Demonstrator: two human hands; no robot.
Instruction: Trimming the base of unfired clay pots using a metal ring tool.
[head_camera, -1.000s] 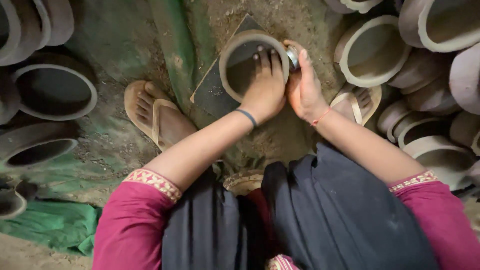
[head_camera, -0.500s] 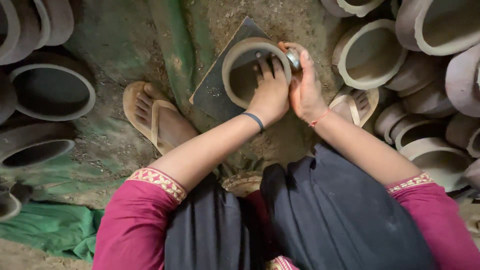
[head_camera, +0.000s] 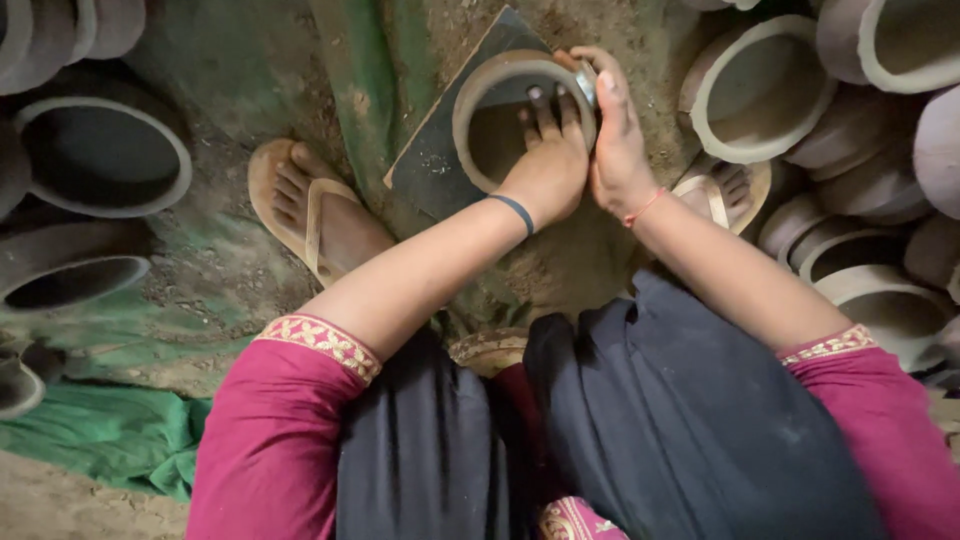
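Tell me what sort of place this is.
Probably a pottery yard: many unfired grey clay pots crowd the bare dirt ground, and both hands work a round clay pot on a dark slab.

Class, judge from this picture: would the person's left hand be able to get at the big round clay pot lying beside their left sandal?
Probably yes. The left hand rests inside the small clay pot, holding nothing, and only bare ground separates it from the big round clay pot.

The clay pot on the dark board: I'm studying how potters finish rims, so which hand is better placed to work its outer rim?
Probably the right hand: it presses the clay pot rim's outside, while the left hand has fingers inside.
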